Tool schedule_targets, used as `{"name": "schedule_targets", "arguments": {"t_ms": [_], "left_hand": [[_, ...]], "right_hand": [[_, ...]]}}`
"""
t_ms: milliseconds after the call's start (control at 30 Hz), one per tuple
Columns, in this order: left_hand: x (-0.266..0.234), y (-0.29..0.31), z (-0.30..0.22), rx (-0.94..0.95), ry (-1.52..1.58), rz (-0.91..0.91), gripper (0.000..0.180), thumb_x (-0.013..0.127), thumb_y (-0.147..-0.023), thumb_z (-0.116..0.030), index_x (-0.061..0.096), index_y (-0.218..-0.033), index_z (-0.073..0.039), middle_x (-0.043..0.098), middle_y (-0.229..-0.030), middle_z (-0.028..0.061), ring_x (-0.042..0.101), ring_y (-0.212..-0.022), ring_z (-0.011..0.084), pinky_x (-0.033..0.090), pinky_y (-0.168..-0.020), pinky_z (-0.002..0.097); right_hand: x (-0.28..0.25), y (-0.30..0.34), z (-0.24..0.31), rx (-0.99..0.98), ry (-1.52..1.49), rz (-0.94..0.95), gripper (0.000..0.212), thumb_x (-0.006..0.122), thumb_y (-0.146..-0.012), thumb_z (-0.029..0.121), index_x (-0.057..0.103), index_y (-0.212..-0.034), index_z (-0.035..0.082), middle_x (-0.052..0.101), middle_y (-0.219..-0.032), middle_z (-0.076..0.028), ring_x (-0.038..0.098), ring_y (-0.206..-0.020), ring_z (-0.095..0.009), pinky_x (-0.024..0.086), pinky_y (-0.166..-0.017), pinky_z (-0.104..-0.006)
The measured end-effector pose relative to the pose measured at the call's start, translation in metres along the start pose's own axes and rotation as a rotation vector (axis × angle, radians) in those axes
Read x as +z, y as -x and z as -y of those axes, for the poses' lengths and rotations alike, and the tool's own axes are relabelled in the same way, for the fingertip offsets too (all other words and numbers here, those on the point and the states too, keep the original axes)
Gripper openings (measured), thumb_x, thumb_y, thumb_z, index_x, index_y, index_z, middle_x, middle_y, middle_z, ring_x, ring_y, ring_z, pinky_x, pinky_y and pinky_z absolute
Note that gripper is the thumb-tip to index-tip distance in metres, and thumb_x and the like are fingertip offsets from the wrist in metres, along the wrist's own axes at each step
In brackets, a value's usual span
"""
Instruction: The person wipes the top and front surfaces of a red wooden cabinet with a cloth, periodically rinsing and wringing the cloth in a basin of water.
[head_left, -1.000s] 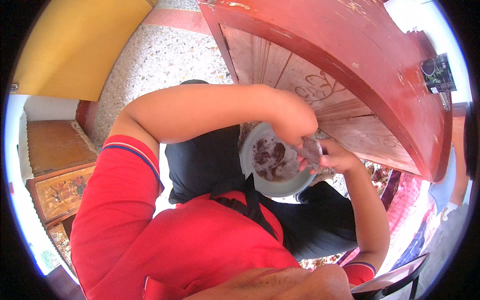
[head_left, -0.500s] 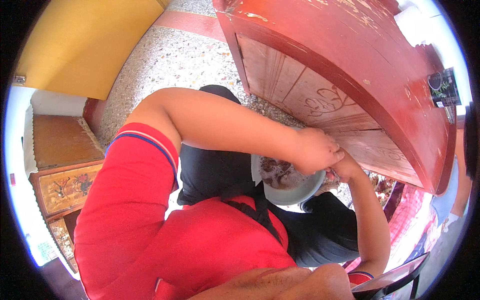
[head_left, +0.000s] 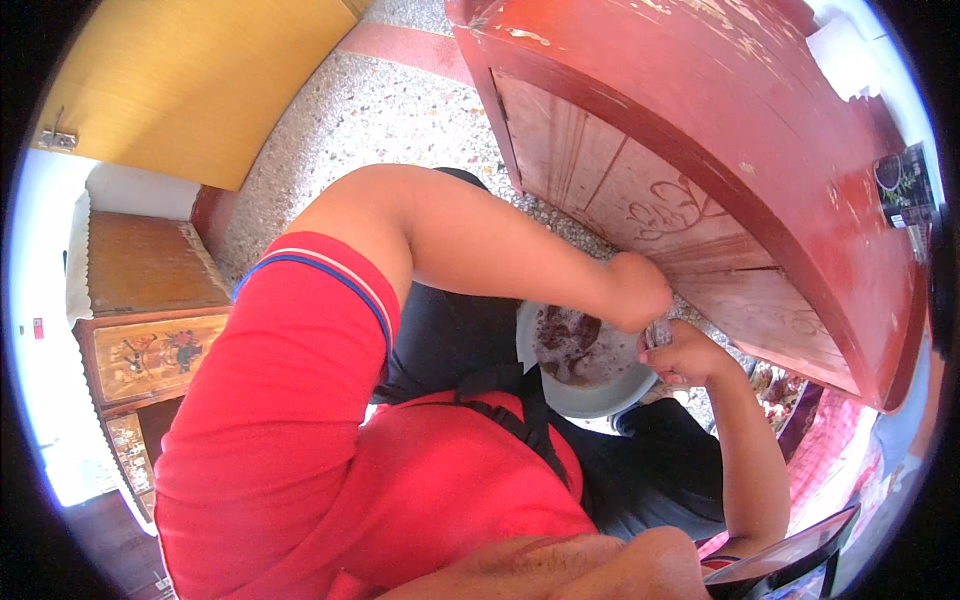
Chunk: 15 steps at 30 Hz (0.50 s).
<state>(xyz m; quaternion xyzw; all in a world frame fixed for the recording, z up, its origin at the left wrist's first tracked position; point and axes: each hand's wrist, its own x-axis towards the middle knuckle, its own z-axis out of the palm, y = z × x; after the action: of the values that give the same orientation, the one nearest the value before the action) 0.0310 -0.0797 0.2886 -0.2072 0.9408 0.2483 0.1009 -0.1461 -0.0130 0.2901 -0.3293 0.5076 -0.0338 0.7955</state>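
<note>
My left hand point(head_left: 640, 291) is closed in a fist above the far right side of a pale basin point(head_left: 588, 402). Just to its right, my right hand point(head_left: 690, 353) has its fingers closed at the basin's right rim. A short twist of wet greyish cloth point(head_left: 657, 334) stretches between the two hands, gripped at both ends as far as I can see. Inside the basin is murky, foamy water point(head_left: 590, 365), with a dark soaked patch that looks like fabric point(head_left: 566, 335). The left fist hides part of the cloth.
A worn red wooden cabinet point(head_left: 690, 110) with carved panels stands close beyond my hands. On the left are a yellow door panel point(head_left: 190, 90) and a painted wooden cabinet point(head_left: 150, 355). Speckled floor point(head_left: 370, 115) lies between them. Pink checked fabric point(head_left: 825, 440) hangs at right.
My hands have drawn slightly apart, exposing the greyish cloth between them. The left fist has turned over, and the foamy water shows more. The whole view has shifted a little.
</note>
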Motion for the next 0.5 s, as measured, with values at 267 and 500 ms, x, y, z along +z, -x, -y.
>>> {"name": "schedule_targets", "arguments": {"t_ms": [267,500], "left_hand": [[0.016,-0.007,-0.007,-0.023,0.162,0.364,0.014,0.057,-0.068,-0.012,0.068,-0.068,-0.003,0.064,-0.066,0.0161,0.063,-0.055,0.0306,0.05,-0.053,0.0435],[0.037,-0.001,-0.002,-0.205,1.422,1.286,0.008,0.05,-0.071,-0.011,0.044,-0.066,-0.012,0.026,-0.047,-0.0057,0.026,-0.036,0.008,0.024,-0.04,0.0265]], "right_hand": [[0.023,0.0,-0.007,-0.191,0.989,-0.322,0.025,0.064,-0.076,0.023,0.07,-0.092,0.003,0.066,-0.091,-0.024,0.065,-0.084,-0.037,0.05,-0.078,-0.0446],[0.044,0.008,-0.01,-0.315,1.384,-0.638,0.013,0.057,-0.077,0.012,0.066,-0.083,0.005,0.067,-0.082,-0.019,0.066,-0.078,-0.037,0.052,-0.07,-0.0464]]}}
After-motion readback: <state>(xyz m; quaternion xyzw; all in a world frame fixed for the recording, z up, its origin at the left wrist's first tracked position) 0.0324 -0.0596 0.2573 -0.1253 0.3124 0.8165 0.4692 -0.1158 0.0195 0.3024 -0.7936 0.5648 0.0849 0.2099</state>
